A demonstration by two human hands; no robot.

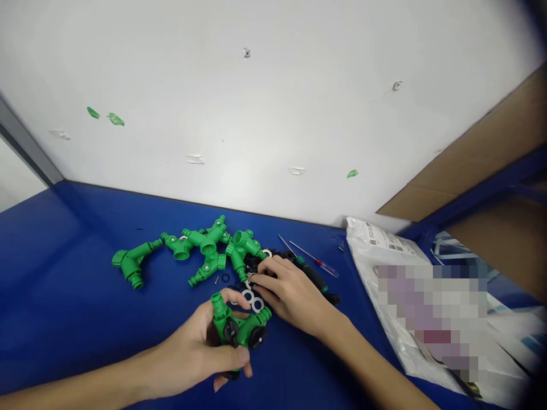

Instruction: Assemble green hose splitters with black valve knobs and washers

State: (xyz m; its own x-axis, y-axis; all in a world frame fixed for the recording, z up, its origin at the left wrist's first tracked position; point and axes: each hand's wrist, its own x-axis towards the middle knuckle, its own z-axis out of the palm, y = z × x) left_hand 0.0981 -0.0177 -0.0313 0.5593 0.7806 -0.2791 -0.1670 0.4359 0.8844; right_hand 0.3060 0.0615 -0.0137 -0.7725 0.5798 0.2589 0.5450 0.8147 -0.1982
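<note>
My left hand (200,347) is wrapped round a green Y-shaped hose splitter (233,327) with black valve knobs, held above the near part of the table. My right hand (288,290) reaches into a pile of small parts, its fingers curled down and close together. Whatever lies between those fingertips is hidden. White ring washers (257,304) lie by the fingertips, between the two hands. Black parts (252,262) sit just beyond the right fingers, partly covered by them. More green splitters (208,242) are heaped behind the hands, several in all.
A screwdriver with a clear purple handle (327,267) lies beyond my right hand, near a dark green-and-black tool handle (311,273). White plastic packaging (376,250) covers the right of the blue table (77,296). A white wall panel (239,108) rises at the back.
</note>
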